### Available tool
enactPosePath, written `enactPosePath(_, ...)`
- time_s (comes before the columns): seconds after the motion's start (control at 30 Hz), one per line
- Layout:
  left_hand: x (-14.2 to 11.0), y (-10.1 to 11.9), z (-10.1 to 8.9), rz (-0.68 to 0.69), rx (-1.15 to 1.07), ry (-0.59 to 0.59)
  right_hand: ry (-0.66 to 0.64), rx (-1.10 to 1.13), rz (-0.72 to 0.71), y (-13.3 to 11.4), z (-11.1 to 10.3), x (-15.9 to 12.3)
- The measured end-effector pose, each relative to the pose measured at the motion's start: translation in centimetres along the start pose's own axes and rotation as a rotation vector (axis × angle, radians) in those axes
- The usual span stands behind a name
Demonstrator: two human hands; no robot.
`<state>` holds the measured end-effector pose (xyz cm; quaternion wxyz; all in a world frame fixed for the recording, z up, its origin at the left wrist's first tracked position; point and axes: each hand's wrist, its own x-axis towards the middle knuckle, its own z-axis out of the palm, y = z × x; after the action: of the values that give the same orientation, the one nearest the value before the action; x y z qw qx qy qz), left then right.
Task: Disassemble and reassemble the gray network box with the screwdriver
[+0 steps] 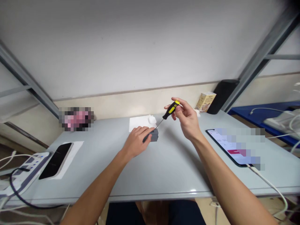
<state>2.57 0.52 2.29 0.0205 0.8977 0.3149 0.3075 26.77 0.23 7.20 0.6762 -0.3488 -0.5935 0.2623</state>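
My left hand [138, 140] is closed around a small dark grey box [154, 135] with slots in its top, pressing it to the desk. Its fingers cover the box's left part. A screwdriver [172, 109] with a black and yellow handle is pinched in my right hand [187, 120], above and to the right of the box. The metal shaft slants down to the left and its tip meets the top of the box; whether it sits in a screw is too small to tell. Behind the box lie a white sheet [137, 122] and a small white rounded case [152, 120].
On the grey desk [140, 181], a phone [56, 161] and a power strip [25, 172] lie left. A lit tablet or phone [225, 143] with a white cable [269, 182] lies right. A yellowish carton [205, 102] and a black cylinder [222, 97] stand at the back right.
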Motion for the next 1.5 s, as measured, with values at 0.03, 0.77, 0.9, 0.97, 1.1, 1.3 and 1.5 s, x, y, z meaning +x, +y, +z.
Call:
enactPosePath(0.03, 0.0, 0.0, 0.0, 0.002, 0.004, -0.002, -0.025, 0.003, 0.01, -0.1, 0.1, 0.0)
enactPosePath(0.77, -0.3, 0.0, -0.7, 0.016, 0.054, -0.058, 0.501, 0.093, 0.685, 6.8, 0.7, -0.8)
enactPosePath(0.9, -0.2, -0.3, -1.3, -0.094, -0.076, 0.042, 0.511, 0.118, 0.719, 7.2, 0.8, -1.1)
enactPosePath(0.97, -0.1, -1.0, -1.7, -0.177, -0.131, 0.15, 0.516, 0.13, 0.715, 7.3, 0.7, -1.0)
enactPosePath(1.1, 0.1, -3.3, -2.0, -0.344, -0.169, 0.458, 0.512, 0.155, 0.717, 7.4, 0.6, -1.0)
enactPosePath(1.3, 0.1, -5.6, -1.5, -0.561, -0.256, 0.542, 0.479, 0.231, 0.742, 7.5, 0.8, -1.1)
enactPosePath(1.5, -0.2, -4.9, -1.7, -0.569, -0.384, 0.422, 0.413, 0.338, 0.734, 7.3, 1.1, -1.2)
